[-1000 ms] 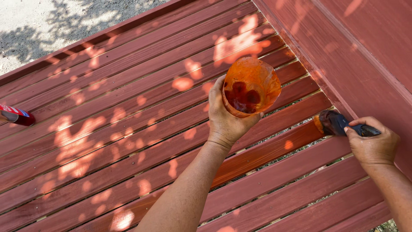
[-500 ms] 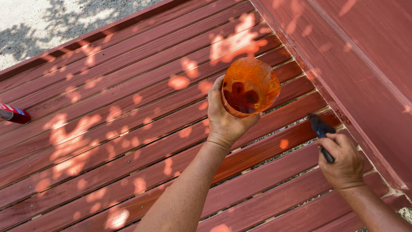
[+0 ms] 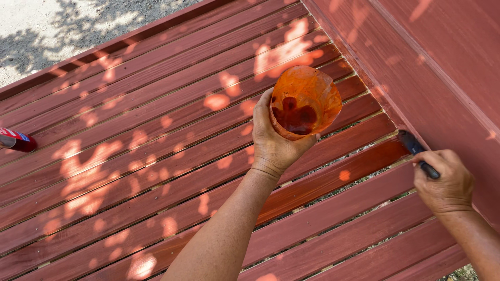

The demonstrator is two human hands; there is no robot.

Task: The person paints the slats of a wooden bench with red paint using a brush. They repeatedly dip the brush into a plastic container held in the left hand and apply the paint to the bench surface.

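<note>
My left hand (image 3: 275, 145) holds up a translucent orange plastic cup (image 3: 305, 99) with dark red stain pooled in its bottom. It hangs above the red-brown wooden slats (image 3: 156, 156). My right hand (image 3: 444, 178) grips the dark handle of a paintbrush (image 3: 415, 147). The brush tip rests at the right end of a slat, where the slats meet the slanted red board (image 3: 432, 67). That slat (image 3: 333, 174) looks brighter and wetter than those around it.
A red can or bottle (image 3: 16, 140) lies at the left edge on the slats. Grey gravel ground (image 3: 62, 26) shows beyond the top-left border. Dappled sunlight spots the wood. Gaps between the slats show ground beneath.
My right hand has drawn the brush from the slat's surface up toward the slat end by the slanted board. The cup in my left hand has stayed nearly still.
</note>
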